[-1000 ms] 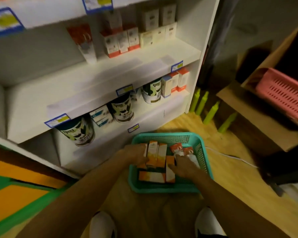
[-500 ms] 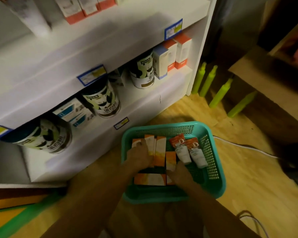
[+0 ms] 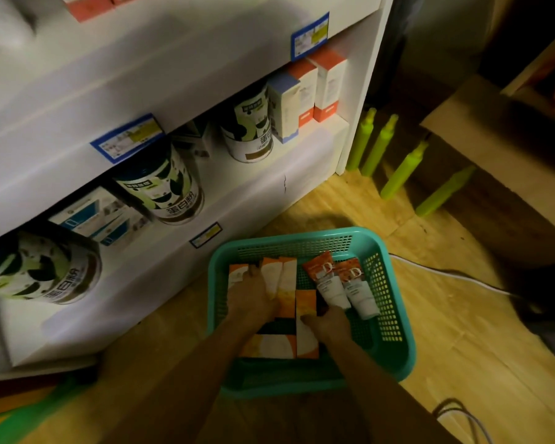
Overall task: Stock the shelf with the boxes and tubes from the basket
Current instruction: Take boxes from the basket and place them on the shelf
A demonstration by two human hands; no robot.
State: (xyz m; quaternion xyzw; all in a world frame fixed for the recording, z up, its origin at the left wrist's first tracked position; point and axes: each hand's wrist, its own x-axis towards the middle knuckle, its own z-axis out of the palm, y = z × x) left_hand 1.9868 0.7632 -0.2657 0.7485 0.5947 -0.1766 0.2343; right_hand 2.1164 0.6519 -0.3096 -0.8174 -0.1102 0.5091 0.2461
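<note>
A teal plastic basket [image 3: 394, 318] sits on the wooden floor in front of the white shelf unit [image 3: 263, 193]. Several orange-and-white boxes [image 3: 287, 274] lie in its left half. Two tubes [image 3: 329, 283] with orange-red tops lie side by side to their right. My left hand [image 3: 252, 299] rests palm down over the near ends of the left boxes, fingers curled on them. My right hand [image 3: 329, 325] has its fingertips closed on the edge of one orange box [image 3: 305, 334] in the basket's middle. Another box lies crosswise beneath my wrists.
The lowest shelf holds green-and-white cans [image 3: 164, 187], blue-white cartons [image 3: 100, 216] and tall boxes [image 3: 305, 91] at its right end. Green bottles [image 3: 401, 171] lean beside the shelf's right post. A cardboard box [image 3: 494, 129] and a white cable [image 3: 446, 274] lie to the right.
My view has dropped and closed in on the basket. Both hands stay among the boxes; the right hand has shifted onto the middle box's edge.
</note>
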